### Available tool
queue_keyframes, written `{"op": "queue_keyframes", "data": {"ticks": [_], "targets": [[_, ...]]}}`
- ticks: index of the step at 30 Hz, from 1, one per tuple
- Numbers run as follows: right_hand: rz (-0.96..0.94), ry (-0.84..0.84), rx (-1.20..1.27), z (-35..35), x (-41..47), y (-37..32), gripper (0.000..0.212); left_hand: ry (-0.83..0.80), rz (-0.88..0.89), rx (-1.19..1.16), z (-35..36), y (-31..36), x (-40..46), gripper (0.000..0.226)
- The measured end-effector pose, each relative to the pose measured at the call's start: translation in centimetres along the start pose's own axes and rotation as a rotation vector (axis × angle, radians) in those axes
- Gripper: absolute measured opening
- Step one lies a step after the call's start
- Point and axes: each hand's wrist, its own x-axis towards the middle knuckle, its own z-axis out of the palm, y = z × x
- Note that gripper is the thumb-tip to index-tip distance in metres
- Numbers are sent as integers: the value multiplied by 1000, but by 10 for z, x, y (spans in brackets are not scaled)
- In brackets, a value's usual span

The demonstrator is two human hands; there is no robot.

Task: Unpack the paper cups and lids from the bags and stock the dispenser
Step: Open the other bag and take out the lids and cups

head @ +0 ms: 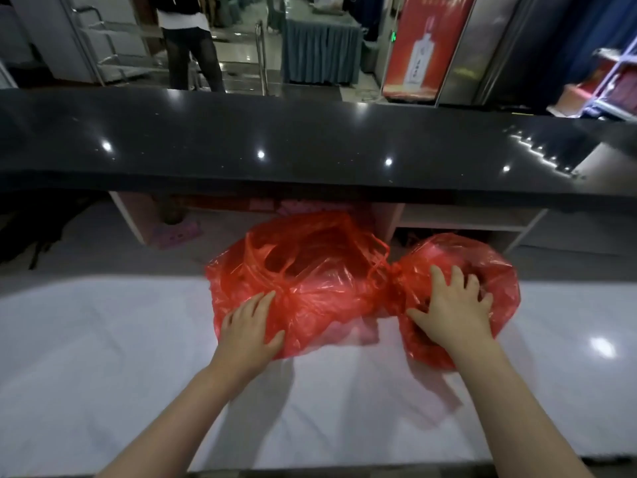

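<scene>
Two red plastic bags lie side by side on a white table (103,357). The larger bag (310,270) on the left has loose handles and an open mouth at its top. The smaller bag (482,257) on the right is bunched and knotted near the middle. My left hand (250,327) rests flat on the near left side of the larger bag, fingers straight. My right hand (451,312) presses on the smaller bag with fingers spread. The bags' contents are hidden by the red plastic. No cups, lids or dispenser are visible.
A long black counter top (310,143) runs across the view above and beyond the table. Below it are shelves (465,222) with pink items. Past the counter a person (191,39) stands on a shiny floor, beside a red banner (427,46).
</scene>
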Motion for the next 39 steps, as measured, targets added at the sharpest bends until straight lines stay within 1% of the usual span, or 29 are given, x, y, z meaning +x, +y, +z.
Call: {"op": "queue_keyframes", "data": {"ticks": [3,6,9,11,13,15,19,22,24,26,28,29,32,34,39], "targets": [[-28,53,11,12,1,9,72,-40,2,-10,8,5,2,87],[-45,84,62,25,1,16,49,-76,10,-42,14,8,4,75],[-75,116,189,35,1,23,24,-113,78,-76,22,11,5,67],[-65,137,279,39,1,28,17,-150,123,-55,29,12,2,62],[-47,138,370,43,2,33,17,-146,178,-14,38,12,-1,56],[-35,179,511,46,1,38,12,-135,224,9,45,13,-1,51],[44,337,790,30,-4,46,7,-134,282,0,51,23,4,43],[71,466,920,7,-7,51,9,-130,330,-13,56,32,12,38],[101,540,994,-7,-8,58,9,-144,359,-10,59,41,17,42],[134,603,1062,-23,-10,67,4,-176,384,-7,60,53,21,60],[151,671,1080,-39,-12,78,1,-206,402,11,62,65,26,72],[154,704,1078,-47,-14,83,1,-207,414,18,62,71,28,72],[142,784,1084,-70,-19,97,4,-226,434,26,68,86,36,59],[130,822,1077,-85,-26,103,6,-247,456,37,73,94,42,55],[60,830,1084,-110,-40,104,5,-174,595,-27,84,115,45,45]]}}
